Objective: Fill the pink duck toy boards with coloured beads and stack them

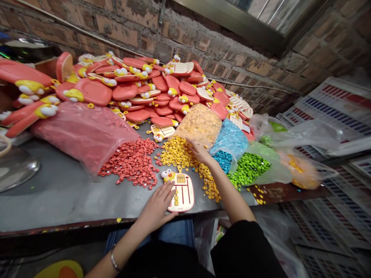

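Observation:
My left hand (158, 204) lies flat with fingers stretched out on the left edge of a cream toy board (183, 192) with a yellow chick head, which rests at the table's front edge. My right hand (199, 151) reaches into the pile of small yellow beads (179, 154), fingers curled down among them; what they pinch is hidden. Loose red beads (131, 162) lie to the left, blue beads (223, 159) and green beads (248, 168) to the right, each spilling from a plastic bag.
A big heap of red toy boards with chick heads (150, 90) fills the back of the grey table (58, 193) against a brick wall. A pink bag (84, 133) lies left. Stacked white plastic crates (333, 112) stand on the right. A metal bowl (14, 166) sits far left.

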Demonstrator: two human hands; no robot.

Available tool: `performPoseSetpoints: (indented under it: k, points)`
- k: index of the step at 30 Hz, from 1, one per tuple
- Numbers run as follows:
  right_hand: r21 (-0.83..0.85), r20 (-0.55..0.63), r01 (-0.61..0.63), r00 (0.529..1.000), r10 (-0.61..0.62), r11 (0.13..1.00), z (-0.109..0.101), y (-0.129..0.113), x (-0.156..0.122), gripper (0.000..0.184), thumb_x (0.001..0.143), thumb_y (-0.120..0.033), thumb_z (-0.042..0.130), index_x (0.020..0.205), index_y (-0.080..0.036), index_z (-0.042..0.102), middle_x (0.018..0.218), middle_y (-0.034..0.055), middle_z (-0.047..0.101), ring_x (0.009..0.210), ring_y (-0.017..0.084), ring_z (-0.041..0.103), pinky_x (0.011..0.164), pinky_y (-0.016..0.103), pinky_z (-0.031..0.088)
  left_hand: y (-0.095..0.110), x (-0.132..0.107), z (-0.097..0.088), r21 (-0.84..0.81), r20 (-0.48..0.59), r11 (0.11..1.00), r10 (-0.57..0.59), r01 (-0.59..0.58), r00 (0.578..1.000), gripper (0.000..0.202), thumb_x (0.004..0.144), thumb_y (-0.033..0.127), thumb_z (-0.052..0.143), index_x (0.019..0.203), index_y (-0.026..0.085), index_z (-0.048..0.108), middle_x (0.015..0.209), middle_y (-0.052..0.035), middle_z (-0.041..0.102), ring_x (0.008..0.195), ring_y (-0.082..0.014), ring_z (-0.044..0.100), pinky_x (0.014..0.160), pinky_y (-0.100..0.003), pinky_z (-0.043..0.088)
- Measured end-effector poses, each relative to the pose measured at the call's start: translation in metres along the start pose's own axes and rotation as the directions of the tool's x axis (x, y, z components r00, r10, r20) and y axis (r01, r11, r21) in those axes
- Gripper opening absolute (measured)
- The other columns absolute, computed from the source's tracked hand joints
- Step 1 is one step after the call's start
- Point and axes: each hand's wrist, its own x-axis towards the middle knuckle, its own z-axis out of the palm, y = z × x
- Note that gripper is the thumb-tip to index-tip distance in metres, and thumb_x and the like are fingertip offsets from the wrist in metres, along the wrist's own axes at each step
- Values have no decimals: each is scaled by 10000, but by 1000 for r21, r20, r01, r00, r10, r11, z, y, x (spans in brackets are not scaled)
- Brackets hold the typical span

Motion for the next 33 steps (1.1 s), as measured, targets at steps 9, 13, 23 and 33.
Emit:
performPoseSetpoints:
  k: [9,13,23,33]
  points:
    - [534,-21,12,1000,-1,846,-1,-26,-6,396,988,-466,335,1312,-253,412,1248,96,655,1288,214,507,1092,477,327,2,2,-5,5,18,1000,-4,4,1000,618,785,290,673,1341,151,441,1522,-167,342,1394,-321,332,1093,-499,372]
    - [693,-38,-66,991,128,718,-2,-28,-3,356,951,-574,366,1084,-261,470,1113,82,722,1166,225,587,974,466,429,1,1,-3,8,13,1000,2,-2,1000,610,794,294,668,1340,135,447,1517,-173,347,1395,-326,330,1090,-506,379]
    - [653,41,-19,999,-11,757,-21,-28,21,538,840,-687,488,866,-189,690,878,48,694,871,183,616,883,344,455,1,2,-5,11,20,1000,0,-1,1000,658,799,311,668,1380,147,407,1515,-174,350,1398,-321,328,1085,-504,382]
    - [782,-112,32,990,91,622,-5,-28,11,533,849,-700,458,1092,-237,562,709,5,705,946,224,676,936,418,449,1,2,-4,-18,9,1000,1,0,1000,647,810,301,655,1391,169,403,1518,-163,350,1401,-315,326,1087,-498,375]
